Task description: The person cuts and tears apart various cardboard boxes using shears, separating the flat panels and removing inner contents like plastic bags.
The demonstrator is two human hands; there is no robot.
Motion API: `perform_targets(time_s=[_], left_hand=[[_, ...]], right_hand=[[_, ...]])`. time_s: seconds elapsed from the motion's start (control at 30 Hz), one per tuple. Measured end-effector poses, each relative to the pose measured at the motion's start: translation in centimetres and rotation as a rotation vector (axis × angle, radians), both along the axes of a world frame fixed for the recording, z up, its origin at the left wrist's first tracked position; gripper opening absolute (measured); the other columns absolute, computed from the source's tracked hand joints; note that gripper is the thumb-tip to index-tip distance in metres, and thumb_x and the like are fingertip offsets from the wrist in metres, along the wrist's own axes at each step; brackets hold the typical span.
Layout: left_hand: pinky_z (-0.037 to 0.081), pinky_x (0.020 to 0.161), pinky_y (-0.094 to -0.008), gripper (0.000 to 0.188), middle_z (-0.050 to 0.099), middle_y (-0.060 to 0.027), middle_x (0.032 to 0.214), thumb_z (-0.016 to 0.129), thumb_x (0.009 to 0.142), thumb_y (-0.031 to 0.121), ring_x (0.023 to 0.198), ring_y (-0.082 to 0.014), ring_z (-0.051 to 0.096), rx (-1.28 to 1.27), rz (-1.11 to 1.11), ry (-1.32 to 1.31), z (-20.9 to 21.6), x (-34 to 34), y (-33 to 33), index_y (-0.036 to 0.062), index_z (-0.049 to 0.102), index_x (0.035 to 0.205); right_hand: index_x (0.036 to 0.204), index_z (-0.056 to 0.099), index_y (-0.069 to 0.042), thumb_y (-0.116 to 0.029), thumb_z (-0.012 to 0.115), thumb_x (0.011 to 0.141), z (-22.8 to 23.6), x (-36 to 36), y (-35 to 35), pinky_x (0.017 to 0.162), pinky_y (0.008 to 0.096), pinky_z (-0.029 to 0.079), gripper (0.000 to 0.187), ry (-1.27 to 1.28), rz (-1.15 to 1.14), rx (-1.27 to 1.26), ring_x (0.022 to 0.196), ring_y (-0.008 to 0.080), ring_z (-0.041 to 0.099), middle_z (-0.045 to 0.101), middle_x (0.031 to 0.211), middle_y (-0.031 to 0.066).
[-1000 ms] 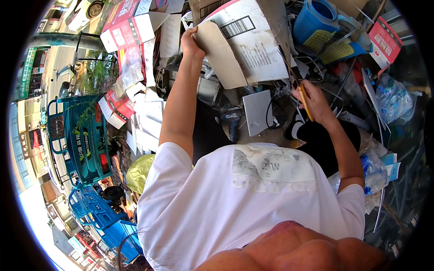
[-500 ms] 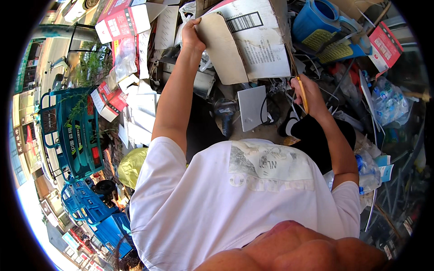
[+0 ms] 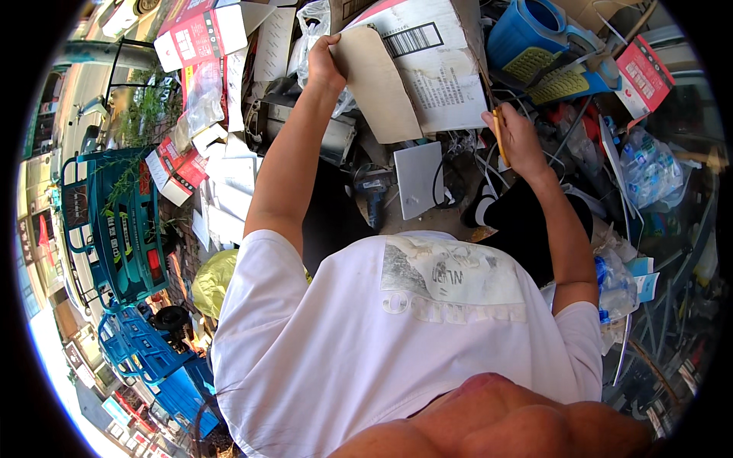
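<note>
A white cardboard box [image 3: 450, 95] with a barcode stands in front of me at the top of the view. My left hand [image 3: 327, 67] is closed on the upper left edge of its brown flap [image 3: 376, 88], which tilts outward. In my right hand [image 3: 522, 145] is a tool with a slim yellow handle [image 3: 500, 136], gripped beside the box's lower right corner. A thin dark part seems to run up from that handle along the box's side, but its kind is unclear.
A cordless drill [image 3: 374, 198] and a flat grey panel [image 3: 419, 179] lie on the ground below the box. To the right are a blue plastic bucket [image 3: 527, 34] and bagged bottles [image 3: 653, 169]. Red-and-white cartons [image 3: 177, 169] and papers lie left, with a teal three-wheeler [image 3: 122, 229] beyond.
My right hand has moved slightly up and left with the yellow-handled tool, nearer the box corner. My left hand keeps its hold on the flap. The whole view has shifted slightly.
</note>
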State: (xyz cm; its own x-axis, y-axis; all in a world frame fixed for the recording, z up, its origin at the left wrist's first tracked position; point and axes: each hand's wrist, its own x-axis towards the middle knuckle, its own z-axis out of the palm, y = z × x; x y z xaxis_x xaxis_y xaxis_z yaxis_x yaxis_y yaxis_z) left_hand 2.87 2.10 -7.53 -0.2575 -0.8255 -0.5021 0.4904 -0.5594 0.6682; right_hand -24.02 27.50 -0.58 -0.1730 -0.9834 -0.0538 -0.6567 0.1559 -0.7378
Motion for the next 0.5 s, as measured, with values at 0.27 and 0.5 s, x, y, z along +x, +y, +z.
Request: perform_targets(time_s=[0.27, 0.5], left_hand=[[0.042, 0.099, -0.0511, 0.048, 0.057, -0.0135, 0.126, 0.045, 0.089, 0.031, 0.112, -0.0287, 0.057, 0.061, -0.191, -0.024, -1.5, 1.0, 1.8, -0.0009, 0.050, 0.125], [0.044, 0.094, -0.0478, 0.048, 0.060, -0.0120, 0.114, 0.046, 0.086, 0.033, 0.112, -0.0298, 0.057, 0.232, -0.266, -0.373, -4.4, 2.2, 3.1, 0.0047, 0.053, 0.125]], right_hand=[[0.078, 0.048, -0.002, -0.044, 0.063, 0.093, -0.1, -0.5, 0.0, 0.055, 0.0421, 0.045, 0.047, 0.199, 0.021, 0.008, 0.057, 0.0355, 0.058, 0.056, 0.062, 0.0167], [0.084, 0.053, -0.002, -0.048, 0.062, 0.091, -0.9, -0.6, 0.4, 0.057, 0.0424, 0.049, 0.048, 0.349, 0.107, -0.003, 0.061, 0.0358, 0.063, 0.062, 0.067, 0.0165]])
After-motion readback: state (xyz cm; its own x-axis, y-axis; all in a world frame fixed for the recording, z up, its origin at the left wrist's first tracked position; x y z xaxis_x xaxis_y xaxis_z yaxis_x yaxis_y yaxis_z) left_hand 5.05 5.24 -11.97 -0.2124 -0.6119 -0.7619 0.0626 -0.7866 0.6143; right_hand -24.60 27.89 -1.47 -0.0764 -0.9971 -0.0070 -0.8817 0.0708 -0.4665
